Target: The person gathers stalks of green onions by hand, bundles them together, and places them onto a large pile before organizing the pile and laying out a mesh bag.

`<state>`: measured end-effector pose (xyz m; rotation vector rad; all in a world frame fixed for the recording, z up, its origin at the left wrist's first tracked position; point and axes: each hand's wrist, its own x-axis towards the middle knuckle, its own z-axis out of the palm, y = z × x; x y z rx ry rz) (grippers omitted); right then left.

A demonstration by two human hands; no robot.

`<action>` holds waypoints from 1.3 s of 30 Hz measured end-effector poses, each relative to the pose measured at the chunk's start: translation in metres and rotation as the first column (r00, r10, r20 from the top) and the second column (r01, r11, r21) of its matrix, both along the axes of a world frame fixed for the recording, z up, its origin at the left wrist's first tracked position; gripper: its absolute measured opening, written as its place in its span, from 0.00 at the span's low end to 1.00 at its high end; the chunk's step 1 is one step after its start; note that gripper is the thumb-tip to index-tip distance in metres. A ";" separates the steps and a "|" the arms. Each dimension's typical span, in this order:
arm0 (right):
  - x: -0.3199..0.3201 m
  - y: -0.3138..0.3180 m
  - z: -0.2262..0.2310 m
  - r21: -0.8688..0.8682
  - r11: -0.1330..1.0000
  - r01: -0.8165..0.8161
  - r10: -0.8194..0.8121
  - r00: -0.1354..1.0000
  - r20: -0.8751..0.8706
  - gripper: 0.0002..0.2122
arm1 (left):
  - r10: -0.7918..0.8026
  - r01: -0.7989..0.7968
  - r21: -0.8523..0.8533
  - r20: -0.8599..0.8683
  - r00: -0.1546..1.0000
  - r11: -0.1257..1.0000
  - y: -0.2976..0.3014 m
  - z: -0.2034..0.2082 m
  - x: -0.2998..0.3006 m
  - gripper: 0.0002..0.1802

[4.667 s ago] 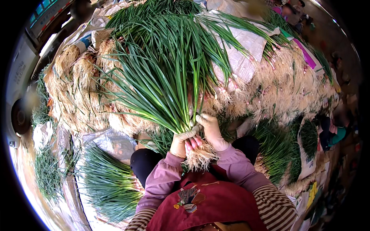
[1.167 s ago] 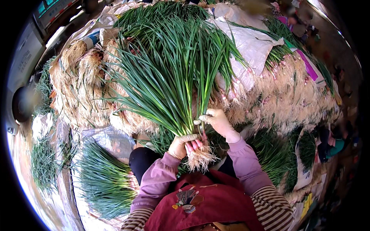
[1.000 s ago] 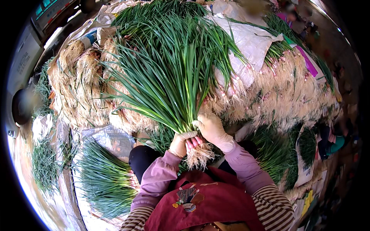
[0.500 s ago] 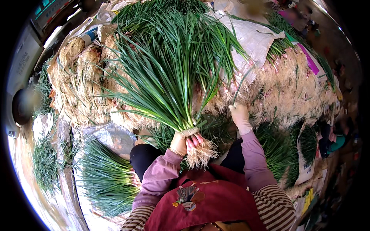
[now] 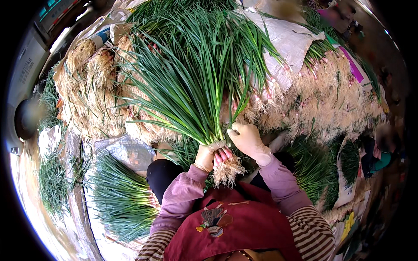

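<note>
My left hand (image 5: 204,157) is closed around the base of a large bunch of green garlic (image 5: 196,100). Its long leaves fan out away from me, while the pink stem ends and pale roots (image 5: 228,172) hang toward my lap. Just to the right of the bunch's neck is my right hand (image 5: 247,141), with the fingers pinched together. A green leaf at the bunch's right edge runs down to those fingertips. Both hands wear thin pale gloves.
Ahead lies a wide heap of green garlic, its tangled roots (image 5: 322,100) facing me. A pale woven sack (image 5: 283,48) covers part of it. Another bunch (image 5: 122,195) rests at my left, beside clear plastic (image 5: 126,152). Loose greens lie on both sides. A vehicle stands far left.
My right hand has come left and inward from out at the right, up against the bunch. The loose single leaf it pinched there no longer shows. My left hand keeps its hold.
</note>
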<state>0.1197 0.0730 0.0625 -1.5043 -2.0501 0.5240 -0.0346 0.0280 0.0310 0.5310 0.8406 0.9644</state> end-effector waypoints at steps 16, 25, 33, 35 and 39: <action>0.005 -0.022 0.003 0.250 0.954 -0.166 0.186 0.981 -0.062 0.05 | -0.009 0.009 0.010 -0.023 1.000 1.000 0.000 0.005 0.000 0.11; 0.066 0.006 -0.014 -0.592 0.786 -0.178 0.063 0.976 -0.210 0.21 | -0.052 0.049 0.040 0.080 0.995 0.998 -0.003 0.015 -0.005 0.13; 0.014 0.001 0.015 -0.280 0.960 0.003 -0.222 0.616 -0.756 0.07 | -0.088 0.087 0.052 0.012 0.996 0.995 -0.002 0.016 -0.004 0.15; 0.042 0.003 0.045 -0.224 0.973 0.063 -0.217 0.595 -0.774 0.09 | -0.073 0.072 0.033 0.011 0.997 0.997 -0.002 0.016 -0.004 0.13; 0.105 -0.004 0.073 -0.122 0.960 0.251 -0.260 0.647 -0.717 0.10 | -0.059 0.058 0.012 0.079 0.995 0.998 -0.003 0.004 -0.007 0.11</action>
